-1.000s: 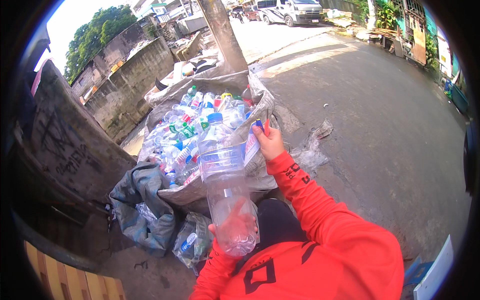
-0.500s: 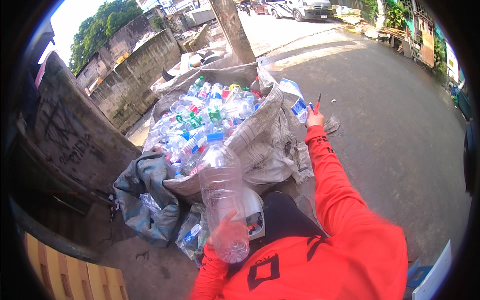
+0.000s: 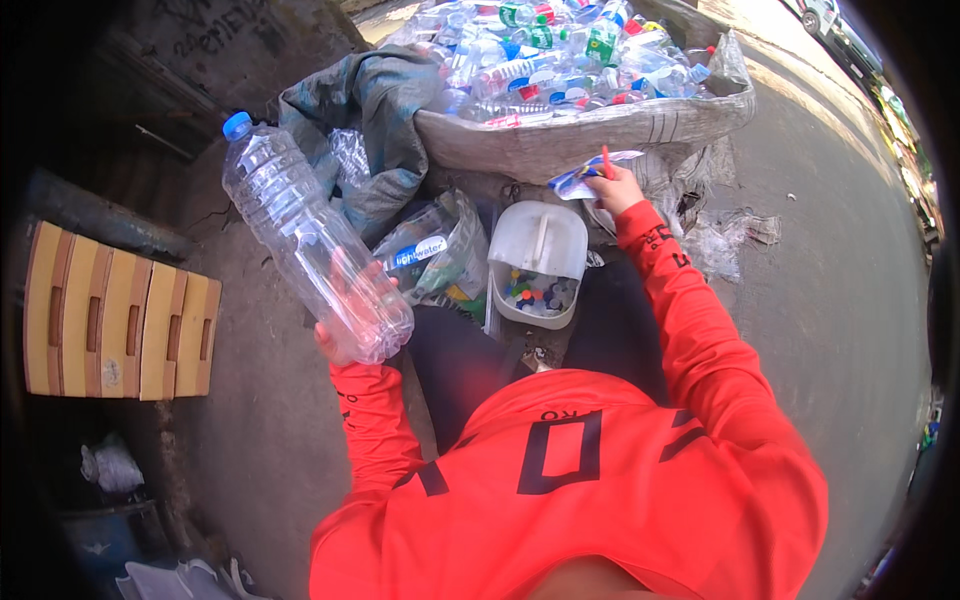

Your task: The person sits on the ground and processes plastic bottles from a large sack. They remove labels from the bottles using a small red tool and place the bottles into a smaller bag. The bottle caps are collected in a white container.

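Grey ground (image 3: 820, 330) spread around us, with a dark wall (image 3: 225, 45) at the upper left. We had the large clear bottle (image 3: 290, 225) in our left hand (image 3: 345, 325), left of our legs (image 3: 615, 320), tilted with its blue cap (image 3: 237, 125) away from us. That hand was curled around it near the base, partly seen through the plastic. Our right hand (image 3: 620, 188) pinched a white-and-blue wrapper (image 3: 577, 182) and a red tool (image 3: 607, 163) together, near the front edge of the big sack (image 3: 590, 140); we could not tell the tool's kind.

We judged that the bottle called for a firm but light grip, since thin plastic could buckle and the long capped end could swing. Any point on the tool was best turned away from our skin.

Heaped bottles (image 3: 540, 60) filled the big sack, which closed off the front. A white tub (image 3: 540, 235) of loose caps (image 3: 540, 290) sat between our legs, easy to knock. Just left of it lay a plastic bag (image 3: 440, 250), and a slatted box (image 3: 120, 310) bounded the far left. The widest open ground lay to our right.
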Tool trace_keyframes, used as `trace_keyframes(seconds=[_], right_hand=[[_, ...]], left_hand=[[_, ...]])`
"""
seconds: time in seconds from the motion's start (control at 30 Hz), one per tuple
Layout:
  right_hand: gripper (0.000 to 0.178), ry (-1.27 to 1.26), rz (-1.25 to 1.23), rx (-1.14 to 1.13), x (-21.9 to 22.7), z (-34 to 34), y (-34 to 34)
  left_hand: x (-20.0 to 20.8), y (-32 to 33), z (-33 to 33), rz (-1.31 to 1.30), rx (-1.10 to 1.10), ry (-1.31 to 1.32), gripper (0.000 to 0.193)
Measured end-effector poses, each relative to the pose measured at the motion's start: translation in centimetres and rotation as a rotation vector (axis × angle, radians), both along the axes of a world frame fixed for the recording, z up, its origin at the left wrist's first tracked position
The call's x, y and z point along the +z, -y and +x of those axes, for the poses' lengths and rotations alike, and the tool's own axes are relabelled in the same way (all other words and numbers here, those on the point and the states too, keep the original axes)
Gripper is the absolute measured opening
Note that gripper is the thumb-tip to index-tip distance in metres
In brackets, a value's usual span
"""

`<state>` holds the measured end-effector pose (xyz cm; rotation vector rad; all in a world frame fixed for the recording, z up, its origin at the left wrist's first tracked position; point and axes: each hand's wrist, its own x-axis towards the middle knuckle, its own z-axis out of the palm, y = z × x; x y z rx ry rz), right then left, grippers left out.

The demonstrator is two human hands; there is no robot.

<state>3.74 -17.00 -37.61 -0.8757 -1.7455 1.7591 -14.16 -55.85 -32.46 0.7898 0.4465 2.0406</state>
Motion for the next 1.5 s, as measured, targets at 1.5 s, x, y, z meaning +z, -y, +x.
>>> trace_keyframes(seconds=[1.5], right_hand=[[0.057,0.114,0.413,0.324,10.4,-16.5,6.9]], left_hand=[[4.1,-0.9,-5.4,-1.078,1.158,-1.850,0.090]])
